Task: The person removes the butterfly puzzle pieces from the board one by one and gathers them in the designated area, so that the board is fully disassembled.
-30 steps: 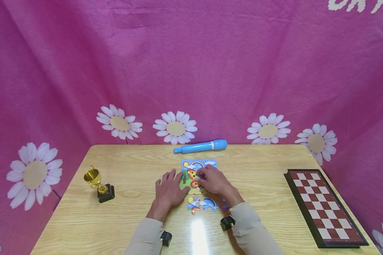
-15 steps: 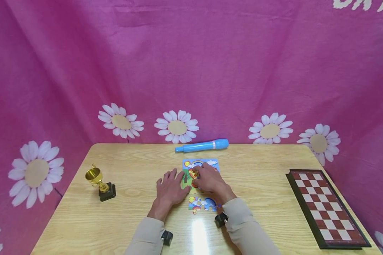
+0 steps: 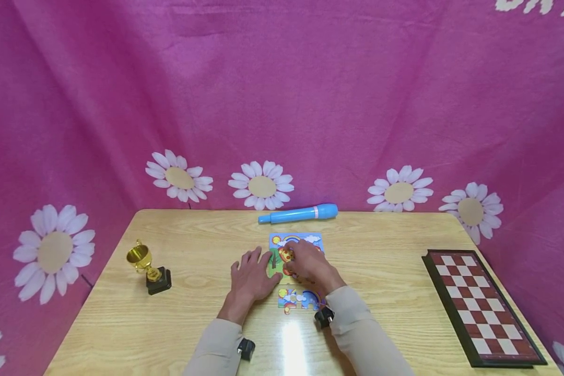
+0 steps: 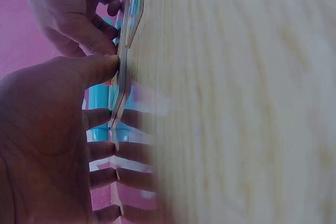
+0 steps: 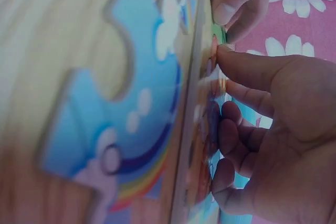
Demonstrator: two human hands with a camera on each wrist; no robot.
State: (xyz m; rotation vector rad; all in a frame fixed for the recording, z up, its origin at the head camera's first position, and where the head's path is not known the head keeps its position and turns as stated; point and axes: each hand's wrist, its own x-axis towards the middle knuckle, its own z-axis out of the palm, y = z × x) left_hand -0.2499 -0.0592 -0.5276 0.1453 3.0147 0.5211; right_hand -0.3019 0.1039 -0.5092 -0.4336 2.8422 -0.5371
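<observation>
A colourful jigsaw puzzle board (image 3: pixel 275 265) lies on the table in front of the person. My left hand (image 3: pixel 250 279) rests at its left side with fingers spread; in the left wrist view the thumb (image 4: pixel 100 69) lies on the board's edge. My right hand (image 3: pixel 311 263) bends over the board's middle, its thumb and forefinger curled around a red and yellow puzzle piece (image 3: pixel 286 255) at the board's surface. The right palm hides part of the picture. Nearer the person lie loose puzzle pieces, one with a sun (image 3: pixel 284 295) and one with a rainbow (image 5: pixel 142 77).
A blue toy microphone (image 3: pixel 298 214) lies behind the board, close to the table's far edge. On the left stands a small gold trophy cup (image 3: pixel 143 259) with a black base. At the right is a red and white checkerboard (image 3: pixel 479 305). A pink flowered cloth (image 3: pixel 282 104) hangs behind the table.
My right hand has shifted left over the board, and its wrist has moved left, covering the rightmost loose piece. The left hand stays in place at the board's side.
</observation>
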